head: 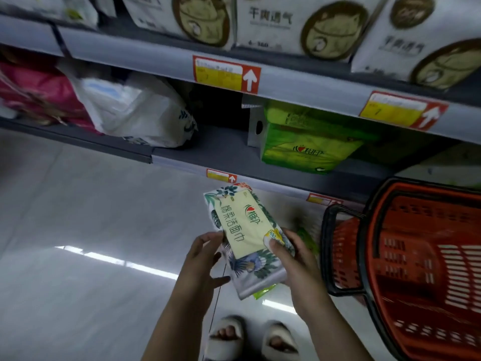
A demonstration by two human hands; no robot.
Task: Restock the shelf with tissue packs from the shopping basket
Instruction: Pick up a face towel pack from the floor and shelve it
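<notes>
Grey shelf [223, 149] has bare room between white bag [145, 113] and green pack [307, 142]. Below its front edge, right hand [299, 261] fingers curl round the tissue pack [247, 230]; left hand [200, 261] fingers spread, touching its side.

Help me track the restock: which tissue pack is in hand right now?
The leaf-print pack with the pale yellow label, gripped by the right hand, the left hand touching its edge. The green pack and the white pack lie on the shelf.
</notes>
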